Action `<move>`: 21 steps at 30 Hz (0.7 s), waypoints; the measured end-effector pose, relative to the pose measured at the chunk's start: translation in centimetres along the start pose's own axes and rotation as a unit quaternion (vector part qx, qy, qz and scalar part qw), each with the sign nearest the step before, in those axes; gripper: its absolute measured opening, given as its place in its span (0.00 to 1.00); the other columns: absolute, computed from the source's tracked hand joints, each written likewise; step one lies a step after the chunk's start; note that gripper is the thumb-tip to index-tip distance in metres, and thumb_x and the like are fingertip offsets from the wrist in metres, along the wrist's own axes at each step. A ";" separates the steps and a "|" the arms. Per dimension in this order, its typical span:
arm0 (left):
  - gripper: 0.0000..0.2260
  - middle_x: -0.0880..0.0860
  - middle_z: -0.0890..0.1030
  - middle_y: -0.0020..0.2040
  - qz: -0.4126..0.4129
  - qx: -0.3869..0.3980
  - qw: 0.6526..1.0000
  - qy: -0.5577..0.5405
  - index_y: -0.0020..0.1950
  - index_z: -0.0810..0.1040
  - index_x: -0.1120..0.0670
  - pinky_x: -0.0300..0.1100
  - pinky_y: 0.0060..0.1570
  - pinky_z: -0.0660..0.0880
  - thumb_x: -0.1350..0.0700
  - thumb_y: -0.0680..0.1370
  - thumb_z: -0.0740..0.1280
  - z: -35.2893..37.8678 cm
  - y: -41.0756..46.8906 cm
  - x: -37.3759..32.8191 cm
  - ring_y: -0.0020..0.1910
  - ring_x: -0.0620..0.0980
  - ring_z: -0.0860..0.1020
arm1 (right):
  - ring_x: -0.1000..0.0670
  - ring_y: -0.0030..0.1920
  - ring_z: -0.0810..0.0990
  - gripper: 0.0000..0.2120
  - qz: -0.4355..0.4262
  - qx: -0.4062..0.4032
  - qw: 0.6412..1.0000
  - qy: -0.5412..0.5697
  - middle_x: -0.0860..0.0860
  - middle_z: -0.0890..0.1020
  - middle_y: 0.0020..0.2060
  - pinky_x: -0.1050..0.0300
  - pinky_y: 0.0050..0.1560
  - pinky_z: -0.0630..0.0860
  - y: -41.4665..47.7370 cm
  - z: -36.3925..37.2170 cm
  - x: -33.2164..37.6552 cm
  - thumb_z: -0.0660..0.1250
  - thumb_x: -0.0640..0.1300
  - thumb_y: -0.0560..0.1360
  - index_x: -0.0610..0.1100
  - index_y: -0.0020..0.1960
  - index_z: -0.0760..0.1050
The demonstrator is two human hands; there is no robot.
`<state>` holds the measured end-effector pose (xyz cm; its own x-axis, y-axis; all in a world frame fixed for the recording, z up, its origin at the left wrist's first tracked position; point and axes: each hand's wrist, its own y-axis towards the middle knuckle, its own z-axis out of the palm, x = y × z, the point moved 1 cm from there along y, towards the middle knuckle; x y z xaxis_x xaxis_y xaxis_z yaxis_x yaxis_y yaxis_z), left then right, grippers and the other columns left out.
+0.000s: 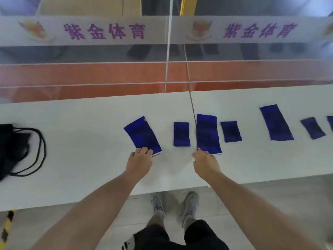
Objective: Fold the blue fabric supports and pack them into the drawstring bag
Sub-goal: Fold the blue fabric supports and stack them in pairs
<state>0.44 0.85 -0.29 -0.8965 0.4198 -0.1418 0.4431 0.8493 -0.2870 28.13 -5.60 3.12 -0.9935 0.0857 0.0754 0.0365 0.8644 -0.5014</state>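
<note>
Several blue fabric supports lie flat in a row on the white table (pixel 81 141). My left hand (pixel 139 160) has its fingers on the near edge of the leftmost long support (pixel 142 135). My right hand (pixel 205 163) touches the near left corner of the middle long support (pixel 207 134). A short support (pixel 181 134) lies between them. Further right are another short support (pixel 231 131), a long one (pixel 275 125) and a small one (pixel 313 128). The black drawstring bag (pixel 12 147) lies at the table's left end, its cord looped beside it.
A glass partition with a printed white banner (pixel 162 30) rises behind the table. An orange floor strip (pixel 90 76) shows through it. My feet (pixel 173 204) stand at the table's near edge. One more blue piece (pixel 330 123) is cut off at the right edge.
</note>
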 end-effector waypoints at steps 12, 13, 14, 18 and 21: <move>0.09 0.54 0.75 0.54 -0.019 0.043 0.996 -0.080 0.56 0.80 0.56 0.49 0.50 0.74 0.54 0.80 0.64 2.1 1.4 -1.2 0.52 0.57 0.73 | 0.44 0.61 0.74 0.22 0.068 -0.034 0.997 0.026 0.47 0.75 0.63 0.51 0.57 0.77 3.4 2.1 -4.1 0.68 0.39 0.77 0.45 0.69 0.69; 0.08 0.55 0.74 0.52 -0.037 0.015 0.993 -0.113 0.54 0.79 0.57 0.49 0.48 0.75 0.53 0.80 0.66 2.0 1.1 -2.0 0.49 0.55 0.74 | 0.44 0.60 0.75 0.21 0.064 -0.036 0.997 0.032 0.47 0.76 0.62 0.51 0.56 0.77 3.4 2.2 -4.2 0.69 0.39 0.76 0.45 0.68 0.70; 0.09 0.55 0.74 0.49 -0.051 -0.010 0.987 -0.154 0.51 0.78 0.59 0.49 0.44 0.77 0.54 0.78 0.68 2.2 0.7 -2.8 0.44 0.54 0.75 | 0.44 0.59 0.75 0.20 0.060 -0.038 0.997 0.039 0.47 0.76 0.60 0.52 0.54 0.78 3.5 2.3 -4.3 0.69 0.38 0.76 0.44 0.67 0.72; 0.09 0.55 0.74 0.46 -0.064 -0.030 0.972 -0.223 0.48 0.80 0.62 0.46 0.34 0.77 0.55 0.76 0.71 3.6 -0.6 -5.7 0.33 0.52 0.75 | 0.45 0.54 0.76 0.13 0.039 -0.051 0.997 0.042 0.48 0.80 0.54 0.52 0.46 0.79 3.3 2.7 -4.8 0.70 0.39 0.76 0.42 0.61 0.76; 0.11 0.55 0.76 0.52 -0.057 -0.025 0.967 -0.249 0.55 0.81 0.62 0.45 0.40 0.78 0.56 0.79 0.68 3.6 -1.0 -7.3 0.37 0.52 0.78 | 0.44 0.45 0.79 0.06 0.019 -0.067 0.997 0.032 0.47 0.82 0.45 0.52 0.36 0.72 3.0 2.8 -5.0 0.72 0.38 0.75 0.40 0.51 0.80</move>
<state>6.57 -4.19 -2.36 -0.8226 0.1278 -0.5541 0.3306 0.9003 -0.2831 32.89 -4.80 -1.17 -0.9823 0.1473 0.1161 0.0922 0.9183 -0.3850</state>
